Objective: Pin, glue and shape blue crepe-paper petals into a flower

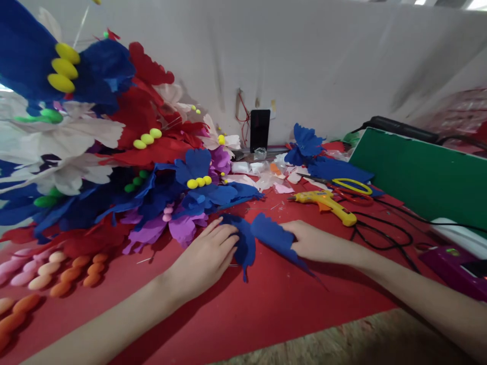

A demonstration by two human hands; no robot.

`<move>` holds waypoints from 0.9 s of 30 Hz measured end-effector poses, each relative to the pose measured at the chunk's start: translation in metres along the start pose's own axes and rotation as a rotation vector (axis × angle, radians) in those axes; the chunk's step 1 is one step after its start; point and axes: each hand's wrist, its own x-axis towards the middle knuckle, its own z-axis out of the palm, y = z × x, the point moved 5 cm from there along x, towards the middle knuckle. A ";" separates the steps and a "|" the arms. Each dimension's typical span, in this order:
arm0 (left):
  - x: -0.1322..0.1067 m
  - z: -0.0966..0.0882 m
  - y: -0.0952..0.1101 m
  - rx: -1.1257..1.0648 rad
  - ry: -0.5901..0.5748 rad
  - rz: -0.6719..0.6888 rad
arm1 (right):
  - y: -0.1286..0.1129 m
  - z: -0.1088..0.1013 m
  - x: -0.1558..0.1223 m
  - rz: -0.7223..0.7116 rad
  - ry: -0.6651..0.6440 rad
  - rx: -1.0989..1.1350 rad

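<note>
My left hand (207, 261) is bent over one blue butterfly wing (245, 243), its fingers close together and curled on the wing's left side; the fingertips are partly hidden. A second blue wing (272, 235) with a scalloped edge is pinched in my right hand (306, 241), tilted up off the red tabletop (289, 304). The two wings lie side by side, close together in the middle. Finished blue butterflies with yellow bead-like bodies (199, 182) are piled beyond my left hand. To the right of the wings lies a yellow glue gun (327, 203).
Scissors with yellow and red handles (352, 186) and a black cord (380, 246) lie at the right, before a green board (426, 177). A dark phone (259, 131) leans on the back wall. Orange oval bead strips (70, 274) lie front left. A purple device (452, 268) sits far right.
</note>
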 end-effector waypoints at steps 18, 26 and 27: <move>-0.005 0.006 0.001 -0.131 0.136 0.017 | -0.050 -0.009 0.062 -0.162 0.092 -0.717; -0.006 0.009 -0.001 -0.191 0.101 0.006 | -0.040 0.017 0.108 -0.247 0.070 -0.923; -0.006 0.010 -0.001 -0.199 0.092 0.005 | -0.040 0.019 0.111 -0.254 0.068 -0.937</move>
